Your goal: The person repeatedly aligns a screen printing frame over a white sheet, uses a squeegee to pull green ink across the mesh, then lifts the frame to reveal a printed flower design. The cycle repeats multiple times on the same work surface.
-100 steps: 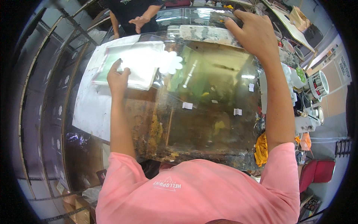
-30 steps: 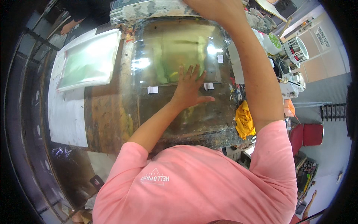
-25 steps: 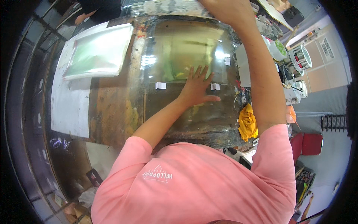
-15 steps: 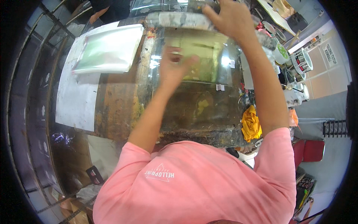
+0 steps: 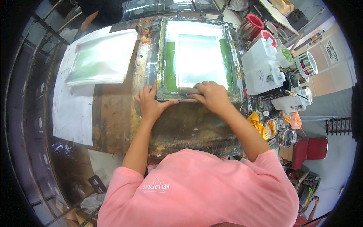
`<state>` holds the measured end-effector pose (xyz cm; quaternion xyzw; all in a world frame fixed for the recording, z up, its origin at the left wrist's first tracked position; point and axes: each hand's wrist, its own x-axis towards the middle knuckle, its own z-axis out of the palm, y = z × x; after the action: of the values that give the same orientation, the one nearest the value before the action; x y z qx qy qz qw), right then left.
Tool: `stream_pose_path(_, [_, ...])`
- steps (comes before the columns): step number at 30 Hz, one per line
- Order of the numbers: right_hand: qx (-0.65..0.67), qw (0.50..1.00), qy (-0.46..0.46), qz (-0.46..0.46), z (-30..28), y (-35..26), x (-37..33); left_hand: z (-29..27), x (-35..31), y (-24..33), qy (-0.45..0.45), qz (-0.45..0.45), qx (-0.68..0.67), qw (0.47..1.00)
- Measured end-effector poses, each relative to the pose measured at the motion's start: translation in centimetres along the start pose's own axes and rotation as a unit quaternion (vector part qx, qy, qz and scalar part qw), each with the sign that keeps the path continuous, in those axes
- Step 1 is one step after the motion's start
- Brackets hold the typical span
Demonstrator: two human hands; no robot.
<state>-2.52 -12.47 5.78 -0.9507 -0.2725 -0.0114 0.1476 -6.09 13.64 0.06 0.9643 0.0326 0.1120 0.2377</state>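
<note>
A screen-printing frame (image 5: 162, 64) lies flat on the stained table, its mesh green at the sides with a bright white, shiny middle. At its near edge my right hand (image 5: 214, 96) grips a squeegee (image 5: 188, 90), fingers and thumb closed round it. My left hand (image 5: 150, 104) rests at the frame's near left corner. Its fingers are spread, with the thumb stretched along the near edge. To the left lies a stack of clear plastic sheets (image 5: 106, 56) on white paper (image 5: 72, 115).
White plastic jugs (image 5: 261, 72), red cans (image 5: 251, 25) and open tins crowd the table's right side. A yellow cloth (image 5: 257, 124) lies near the right front. Hinge clamps (image 5: 202, 15) stand behind the frame. Another person's hand (image 5: 89, 19) shows at the far left.
The frame, raised at the back before, now lies down on the table. My right hand has come down from the far side to the near edge; my left has moved to the frame's corner.
</note>
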Motion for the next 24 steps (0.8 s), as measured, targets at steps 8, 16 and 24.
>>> stream_pose_path(8, [-0.084, 0.992, 0.089, -0.029, 2.6, 5.2, 7.4, 0.6, -0.4, -0.8, 0.023, 0.034, -0.030, 0.999])
stream_pose_path(16, [-0.058, 0.997, 0.019, -0.049, -0.6, 12.7, 21.2, 0.3, 0.0, -0.8, 0.066, 0.067, -0.031, 0.995])
stream_pose_path(24, [-0.088, 0.991, 0.086, -0.054, 0.1, 16.2, 25.0, 0.4, -0.3, -0.9, 0.028, 0.036, -0.094, 0.995])
